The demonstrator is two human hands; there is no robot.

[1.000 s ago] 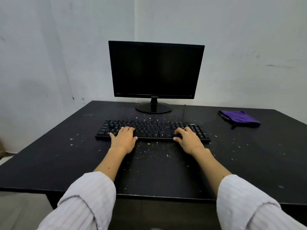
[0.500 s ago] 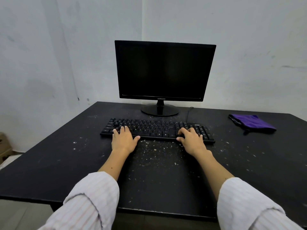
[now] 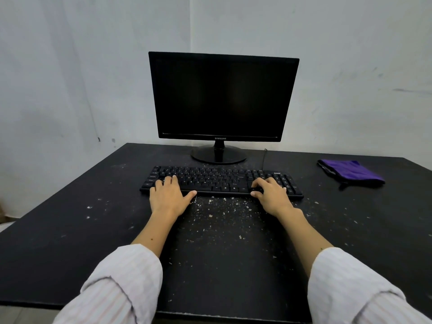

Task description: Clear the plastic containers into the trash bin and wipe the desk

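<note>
On the crumb-strewn desk (image 3: 70, 242) no containers showed; both hands, left (image 3: 168, 198) and right (image 3: 271, 195), lay loose on the keyboard (image 3: 219, 181), cloth (image 3: 350, 171) untouched, wiping undone.

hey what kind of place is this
Likely a plain office or computer workstation: a dark monitor and black keyboard sit on a crumb-speckled black desk against a bare white wall.
</note>
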